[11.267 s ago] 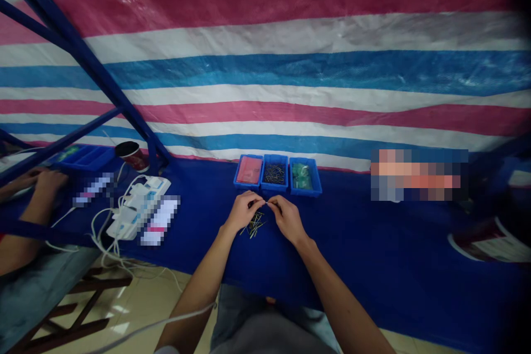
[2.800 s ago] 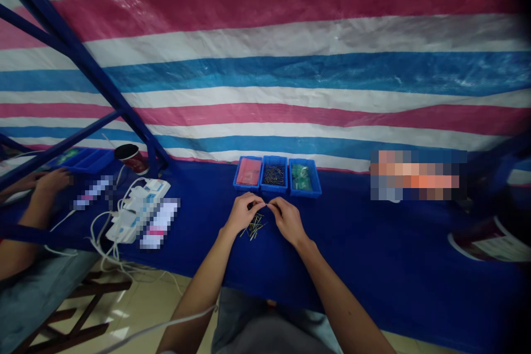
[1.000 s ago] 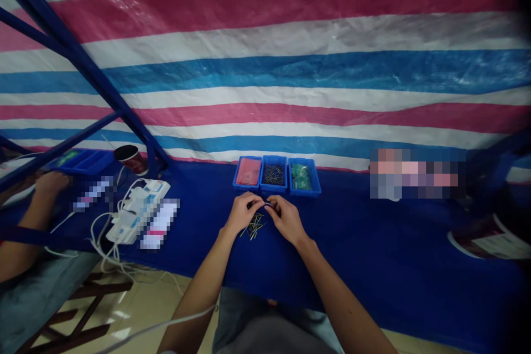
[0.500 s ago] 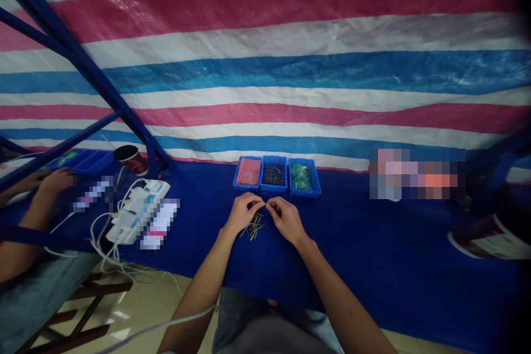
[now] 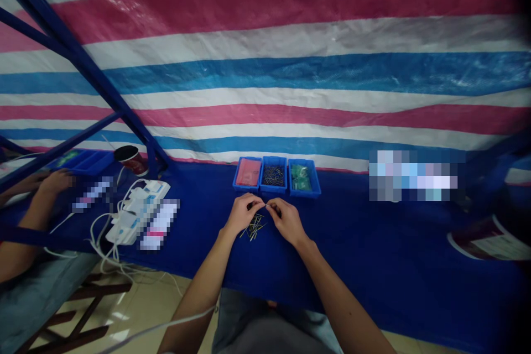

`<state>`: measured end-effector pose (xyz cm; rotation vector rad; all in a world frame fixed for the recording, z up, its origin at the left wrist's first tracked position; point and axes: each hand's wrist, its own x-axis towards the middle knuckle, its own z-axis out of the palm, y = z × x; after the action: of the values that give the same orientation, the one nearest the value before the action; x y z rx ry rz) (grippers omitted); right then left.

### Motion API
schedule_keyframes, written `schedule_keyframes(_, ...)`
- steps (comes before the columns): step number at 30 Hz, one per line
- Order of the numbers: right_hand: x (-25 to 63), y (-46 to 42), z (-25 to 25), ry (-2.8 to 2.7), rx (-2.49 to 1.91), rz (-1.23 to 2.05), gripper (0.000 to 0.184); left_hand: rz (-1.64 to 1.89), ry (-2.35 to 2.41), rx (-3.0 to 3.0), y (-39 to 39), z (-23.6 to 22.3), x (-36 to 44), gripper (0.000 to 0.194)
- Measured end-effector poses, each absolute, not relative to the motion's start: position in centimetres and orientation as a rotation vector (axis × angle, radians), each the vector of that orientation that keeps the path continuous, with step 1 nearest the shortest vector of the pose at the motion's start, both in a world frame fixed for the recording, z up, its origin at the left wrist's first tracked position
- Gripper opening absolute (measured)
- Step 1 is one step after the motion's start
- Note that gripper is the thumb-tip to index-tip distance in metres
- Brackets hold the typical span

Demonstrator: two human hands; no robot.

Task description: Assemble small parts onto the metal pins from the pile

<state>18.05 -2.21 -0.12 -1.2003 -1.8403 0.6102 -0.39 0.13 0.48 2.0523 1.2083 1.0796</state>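
Observation:
Above the blue table my left hand [image 5: 245, 212] and my right hand [image 5: 286, 217] face each other, fingertips pinched and almost touching. Between the tips is something thin and small, too fine to make out. Just below them lies a loose pile of thin, gold and dark metal pins [image 5: 254, 227], partly covered by my left hand. Beyond my fingers stand three blue trays in a row. The left tray holds a pink packet [image 5: 248, 172], the middle one a heap of similar dark pins [image 5: 273, 176], the right one green plastic bags [image 5: 300, 178].
To the left are a white power strip [image 5: 135, 213] with tangled cables, a blurred-out phone-like item [image 5: 160, 225] and a dark red cup [image 5: 131, 159]. Another person's hand [image 5: 56, 181] works beyond the blue metal frame [image 5: 95, 80]. A large tub [image 5: 493, 239] stands at right.
Both hands stay almost in place, pinched tip to tip above the pile. The trays and the pins on the table look the same.

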Motion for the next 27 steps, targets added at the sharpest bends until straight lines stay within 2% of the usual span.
schedule_keyframes(21, 18.24, -2.2, -0.28, -1.895, -1.254, 0.588, 0.032, 1.097, 1.197, 2.047, 0.11, 0.49, -0.36, 0.021)
schedule_keyframes(27, 18.18, -2.12, -0.47, -1.794, -1.207, 0.608, 0.017, 1.116, 1.219, 2.042, 0.09, 0.56, -0.36, 0.022)
